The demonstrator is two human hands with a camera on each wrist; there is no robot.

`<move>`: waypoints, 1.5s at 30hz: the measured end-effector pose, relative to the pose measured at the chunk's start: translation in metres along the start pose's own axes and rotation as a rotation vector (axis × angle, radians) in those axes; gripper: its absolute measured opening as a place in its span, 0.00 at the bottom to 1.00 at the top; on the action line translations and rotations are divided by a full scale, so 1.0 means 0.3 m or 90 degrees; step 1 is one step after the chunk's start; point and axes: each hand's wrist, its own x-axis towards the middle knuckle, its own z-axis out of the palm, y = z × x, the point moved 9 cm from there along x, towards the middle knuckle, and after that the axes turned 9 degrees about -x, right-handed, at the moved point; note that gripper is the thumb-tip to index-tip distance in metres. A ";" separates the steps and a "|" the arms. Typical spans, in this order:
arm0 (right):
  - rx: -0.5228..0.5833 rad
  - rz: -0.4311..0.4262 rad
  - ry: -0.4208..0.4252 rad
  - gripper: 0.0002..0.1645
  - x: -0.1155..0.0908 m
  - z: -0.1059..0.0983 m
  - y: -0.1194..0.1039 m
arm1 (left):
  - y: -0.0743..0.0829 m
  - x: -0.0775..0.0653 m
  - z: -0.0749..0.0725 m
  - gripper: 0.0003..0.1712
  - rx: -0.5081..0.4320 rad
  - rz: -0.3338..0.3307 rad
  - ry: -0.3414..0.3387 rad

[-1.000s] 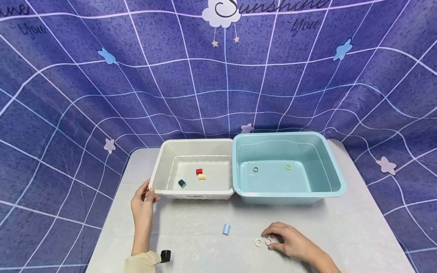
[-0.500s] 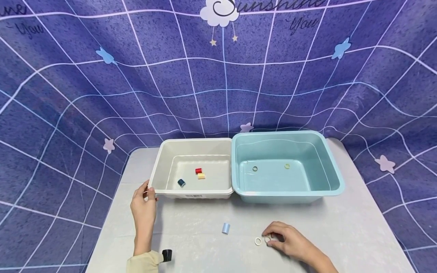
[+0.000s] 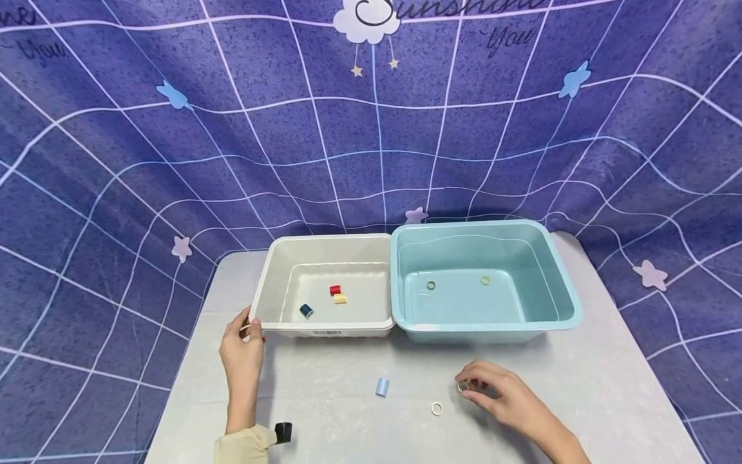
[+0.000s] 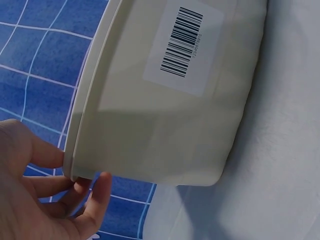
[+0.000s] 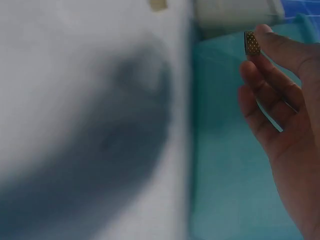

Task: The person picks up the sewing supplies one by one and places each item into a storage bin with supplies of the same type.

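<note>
In the head view my left hand (image 3: 242,354) grips the near left corner of a white plastic bin (image 3: 330,327), thumb on the rim and fingers below it. My right hand (image 3: 510,399) pinches a ring (image 5: 252,44) between thumb and fingertips, raised over the table in front of the light blue bin (image 3: 493,327); a dotted gold band shows in the right wrist view. A pale ring (image 3: 437,408) lies on the table left of that hand. Farther left lies a light blue thread spool (image 3: 382,387).
Inside the white bin lie a red spool (image 3: 335,290), a yellow spool (image 3: 340,299) and a dark teal spool (image 3: 306,311). The blue bin, side by side with it, holds a dark ring (image 3: 431,285) and a yellowish ring (image 3: 485,280). A patterned purple-blue curtain (image 3: 371,129) hangs behind.
My right hand has picked up one of the two rings from the table and moved up and slightly right with it. The left hand stays at the white bin's corner.
</note>
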 end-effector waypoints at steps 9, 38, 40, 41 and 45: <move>-0.039 -0.021 0.046 0.31 0.050 -0.133 -0.061 | -0.008 0.004 0.005 0.23 -0.006 -0.016 -0.005; -0.036 -0.093 0.133 0.32 0.264 -0.428 -0.046 | -0.027 0.008 0.009 0.24 -0.045 -0.032 -0.010; -0.038 -0.095 0.127 0.33 0.287 -0.447 -0.030 | -0.033 0.011 0.010 0.24 -0.074 -0.047 -0.017; -0.043 -0.096 0.122 0.33 0.300 -0.456 -0.024 | -0.038 0.013 0.011 0.24 -0.093 -0.059 -0.020; -0.049 -0.101 0.098 0.32 0.357 -0.485 -0.006 | -0.052 0.021 0.014 0.25 -0.163 -0.108 -0.032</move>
